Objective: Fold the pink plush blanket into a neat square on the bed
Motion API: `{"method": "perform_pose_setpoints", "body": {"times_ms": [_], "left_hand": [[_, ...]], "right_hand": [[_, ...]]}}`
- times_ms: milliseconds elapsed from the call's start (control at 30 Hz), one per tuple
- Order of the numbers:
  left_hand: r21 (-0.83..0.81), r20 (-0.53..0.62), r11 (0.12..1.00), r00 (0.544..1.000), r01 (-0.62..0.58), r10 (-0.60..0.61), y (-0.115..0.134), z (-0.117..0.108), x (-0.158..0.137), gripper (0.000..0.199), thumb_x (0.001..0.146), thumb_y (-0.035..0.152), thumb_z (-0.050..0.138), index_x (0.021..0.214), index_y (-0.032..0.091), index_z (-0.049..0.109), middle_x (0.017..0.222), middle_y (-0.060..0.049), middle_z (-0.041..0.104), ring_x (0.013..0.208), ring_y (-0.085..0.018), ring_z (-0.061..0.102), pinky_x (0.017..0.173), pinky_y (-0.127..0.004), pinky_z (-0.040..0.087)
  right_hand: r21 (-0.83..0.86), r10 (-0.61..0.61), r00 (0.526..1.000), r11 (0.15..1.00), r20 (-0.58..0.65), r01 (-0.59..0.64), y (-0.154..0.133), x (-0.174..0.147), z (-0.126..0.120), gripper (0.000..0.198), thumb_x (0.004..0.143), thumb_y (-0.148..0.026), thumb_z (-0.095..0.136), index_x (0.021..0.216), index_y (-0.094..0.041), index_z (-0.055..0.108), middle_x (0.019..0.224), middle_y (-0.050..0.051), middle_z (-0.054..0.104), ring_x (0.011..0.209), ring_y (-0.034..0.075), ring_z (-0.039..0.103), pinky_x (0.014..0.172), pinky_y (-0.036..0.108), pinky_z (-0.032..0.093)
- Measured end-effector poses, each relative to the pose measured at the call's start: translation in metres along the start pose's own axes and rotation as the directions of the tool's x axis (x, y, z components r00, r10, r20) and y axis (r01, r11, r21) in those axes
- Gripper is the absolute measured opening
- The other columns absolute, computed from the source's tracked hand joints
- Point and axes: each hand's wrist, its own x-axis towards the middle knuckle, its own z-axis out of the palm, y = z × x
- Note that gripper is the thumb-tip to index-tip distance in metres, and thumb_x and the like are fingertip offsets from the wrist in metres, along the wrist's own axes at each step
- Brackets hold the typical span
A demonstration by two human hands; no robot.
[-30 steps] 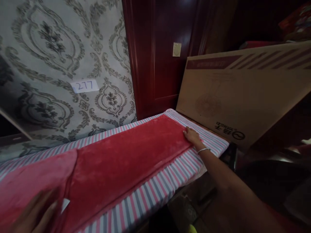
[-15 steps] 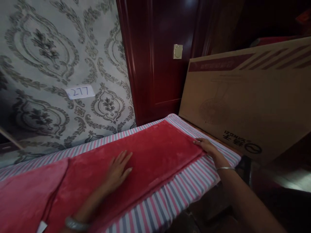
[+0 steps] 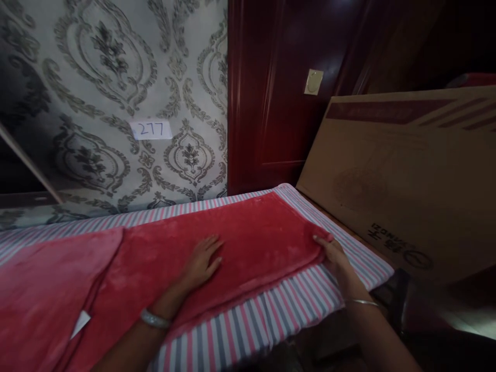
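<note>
A folded red plush blanket (image 3: pixel 248 237) lies lengthwise on a striped sheet (image 3: pixel 240 330) of pink, grey and white. My left hand (image 3: pixel 201 261) rests flat on the blanket's middle, fingers extended. At the near right corner, my right hand (image 3: pixel 329 253) grips the blanket's edge, thumb on top and the other fingers underneath, mostly hidden; the corner bends up slightly there. A lighter pink-red flap (image 3: pixel 58 274) of the blanket covers its left part, and a white tag (image 3: pixel 80 324) sticks out beside the flap's edge.
A large cardboard box (image 3: pixel 406 165) leans at the right beyond the sheet. Behind stand a dark red door panel (image 3: pixel 287 113) and a patterned wall (image 3: pixel 174 62) bearing a paper label (image 3: pixel 153 130) marked 277. A dark panel edge (image 3: pixel 27 160) juts in at the left.
My right hand has taken hold of the blanket's near right corner and lifted it a little. My left hand stays flat on the blanket. The whole view has shifted somewhat to the left.
</note>
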Motion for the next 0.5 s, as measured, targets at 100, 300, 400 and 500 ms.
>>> {"method": "perform_pose_setpoints", "body": {"times_ms": [100, 300, 400, 500], "left_hand": [[-0.437, -0.122, 0.893, 0.977, 0.103, -0.172, -0.003, -0.003, 0.0, 0.048, 0.083, 0.047, 0.068, 0.126, 0.025, 0.07, 0.142, -0.011, 0.062, 0.136, -0.032, 0.052, 0.121, -0.051, 0.032], [-0.994, 0.039, 0.069, 0.879, 0.081, -0.475, -0.025, -0.025, 0.008, 0.042, 0.081, 0.042, 0.072, 0.115, 0.017, 0.068, 0.129, -0.017, 0.068, 0.128, -0.033, 0.06, 0.117, -0.053, 0.037], [-0.98, 0.151, -0.187, 0.863, 0.067, -0.482, -0.034, -0.036, 0.009, 0.033, 0.087, 0.04, 0.065, 0.107, 0.014, 0.064, 0.125, -0.021, 0.067, 0.123, -0.034, 0.064, 0.111, -0.053, 0.044], [-0.968, 0.182, -0.241, 0.842, 0.064, -0.508, -0.034, -0.04, 0.008, 0.032, 0.091, 0.043, 0.059, 0.108, 0.015, 0.061, 0.12, -0.02, 0.069, 0.113, -0.031, 0.069, 0.104, -0.05, 0.05]], "right_hand": [[-0.062, -0.07, 0.994, 0.996, -0.079, 0.066, -0.009, 0.001, 0.027, 0.023, 0.053, -0.027, 0.074, 0.075, -0.02, 0.068, 0.068, 0.006, 0.075, 0.069, 0.028, 0.074, 0.068, 0.041, 0.063], [-0.314, -0.563, 0.792, 0.727, 0.237, 0.611, -0.029, -0.048, 0.117, 0.055, 0.071, -0.021, 0.059, 0.125, -0.019, 0.069, 0.132, 0.008, 0.069, 0.127, 0.027, 0.061, 0.113, 0.044, 0.044], [-0.312, -0.552, 0.601, 0.531, 0.578, 0.788, -0.025, -0.109, 0.155, 0.061, 0.079, -0.015, 0.051, 0.139, -0.022, 0.061, 0.139, 0.007, 0.065, 0.131, 0.025, 0.058, 0.112, 0.043, 0.045], [-0.211, -0.409, 0.391, 0.419, 0.825, 0.883, -0.008, -0.168, 0.167, 0.067, 0.084, -0.009, 0.047, 0.15, -0.023, 0.05, 0.142, 0.009, 0.062, 0.13, 0.023, 0.058, 0.108, 0.042, 0.048]]}}
